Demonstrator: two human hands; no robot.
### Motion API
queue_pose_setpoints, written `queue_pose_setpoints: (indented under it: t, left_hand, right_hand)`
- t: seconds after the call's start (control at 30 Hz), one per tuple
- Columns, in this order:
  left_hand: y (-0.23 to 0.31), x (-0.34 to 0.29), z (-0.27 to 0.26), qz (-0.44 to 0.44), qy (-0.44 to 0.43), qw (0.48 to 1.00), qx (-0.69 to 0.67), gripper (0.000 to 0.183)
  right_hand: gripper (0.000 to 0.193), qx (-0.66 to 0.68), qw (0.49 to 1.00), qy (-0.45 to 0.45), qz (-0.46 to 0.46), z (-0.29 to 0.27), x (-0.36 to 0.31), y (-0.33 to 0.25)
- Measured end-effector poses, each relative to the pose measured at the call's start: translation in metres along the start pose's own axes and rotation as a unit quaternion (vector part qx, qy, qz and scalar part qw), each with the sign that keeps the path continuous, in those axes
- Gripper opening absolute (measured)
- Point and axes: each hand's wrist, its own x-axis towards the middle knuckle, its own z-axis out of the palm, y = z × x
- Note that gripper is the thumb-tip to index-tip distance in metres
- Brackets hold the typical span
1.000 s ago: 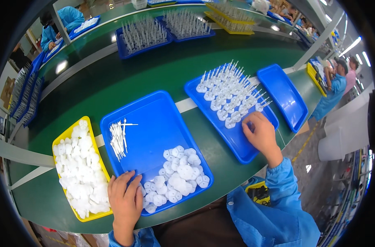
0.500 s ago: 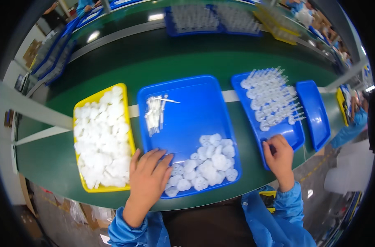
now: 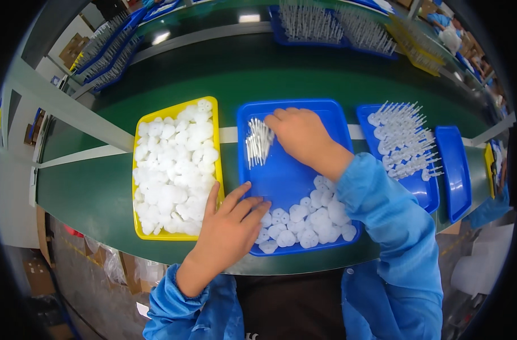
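While poised with the right grip (image 3: 301,133) curled, white sticks (image 3: 257,144) just left of its fingertips, cannot tell whether grasping any. Holds the left grip (image 3: 227,229), fingers apart and visibly empty, across the rim of a blue tray (image 3: 289,175), white discs (image 3: 306,224) to its right.

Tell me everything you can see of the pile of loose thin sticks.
The pile of loose thin sticks is a bunch of slender, straight, whitish to silvery pieces; their material is unclear. They lie roughly parallel with uneven ends, in the far left part of a blue tray. The right hand has its fingers at the pile's far right edge; whether they grip a stick is unclear.
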Motion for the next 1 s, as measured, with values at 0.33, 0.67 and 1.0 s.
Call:
queue_pose_setpoints:
  t: [0.33,0.67,1.0]
  left_hand:
    - [-0.010,0.003,0.004,-0.007,0.000,1.000,-0.015,0.041]
    - [-0.009,-0.002,0.010,-0.006,0.026,0.999,-0.021,0.039]
    - [-0.014,-0.004,0.011,0.011,0.095,0.992,-0.083,0.032]
  right_hand:
    - [0.016,0.125,0.989,0.004,-0.085,-0.043,-0.009,-0.005]
    - [0.014,0.062,0.970,-0.079,-0.221,-0.020,0.014,-0.014]
    - [0.007,0.137,0.988,-0.074,0.000,-0.037,-0.015,0.010]
